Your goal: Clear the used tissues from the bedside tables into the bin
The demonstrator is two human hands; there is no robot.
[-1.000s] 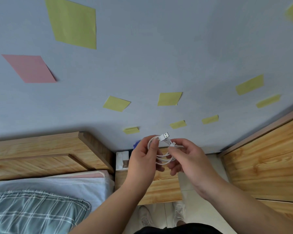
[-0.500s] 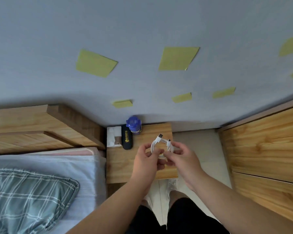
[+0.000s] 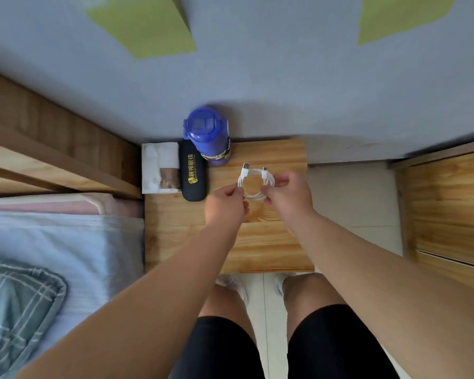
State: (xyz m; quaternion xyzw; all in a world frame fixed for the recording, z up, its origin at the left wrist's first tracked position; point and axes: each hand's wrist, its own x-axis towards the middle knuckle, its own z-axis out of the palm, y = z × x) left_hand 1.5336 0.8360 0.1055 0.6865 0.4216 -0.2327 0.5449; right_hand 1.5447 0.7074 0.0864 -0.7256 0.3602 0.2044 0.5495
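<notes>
Nearest, both hands pinch a coiled white charging cable (image 3: pixel 253 183) above the pale wooden bedside table (image 3: pixel 257 250): the left hand (image 3: pixel 225 205) at the coil's nine o'clock, the right hand (image 3: pixel 288 194) at three. Lower the loop flat so it does not spring open. Beyond, at eleven o'clock, lie a black oval glasses case (image 3: pixel 192 173), a white tissue pack (image 3: pixel 159 168) and a blue lidded bottle (image 3: pixel 206 135). No loose used tissue or bin shows.

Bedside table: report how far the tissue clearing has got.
Done: no loose used tissues show on the bedside table. In hand: both the left hand and right hand hold a coiled white USB cable above it. Left: no bin in view, so disposal cannot be confirmed.
</notes>
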